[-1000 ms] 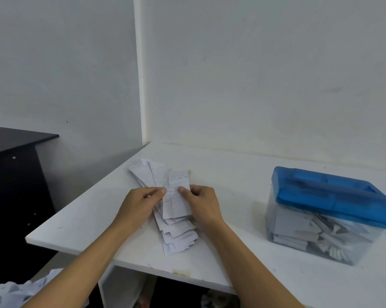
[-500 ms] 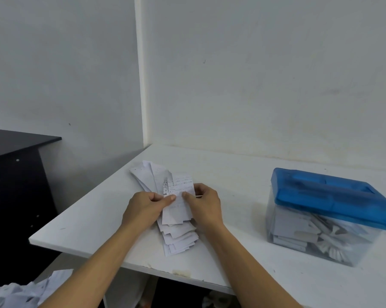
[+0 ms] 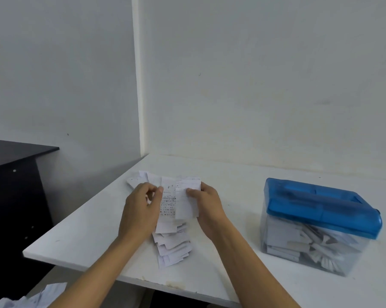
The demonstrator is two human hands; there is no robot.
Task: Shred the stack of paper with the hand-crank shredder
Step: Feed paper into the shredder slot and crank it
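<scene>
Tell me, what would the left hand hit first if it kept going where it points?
Probably the fanned paper stack, which the left hand holds; beyond that lies bare table, then the wall, though depth is unclear.

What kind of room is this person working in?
Probably a plain office corner: a white table set against bare walls, a dark desk beside it, and a pile of printed paper slips near a blue-lidded shredder with a clear bin.

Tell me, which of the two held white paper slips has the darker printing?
The white paper slip pinched by the left hand: it carries rows of dark print. The right hand's neighbouring slip looks only faintly printed.
</scene>
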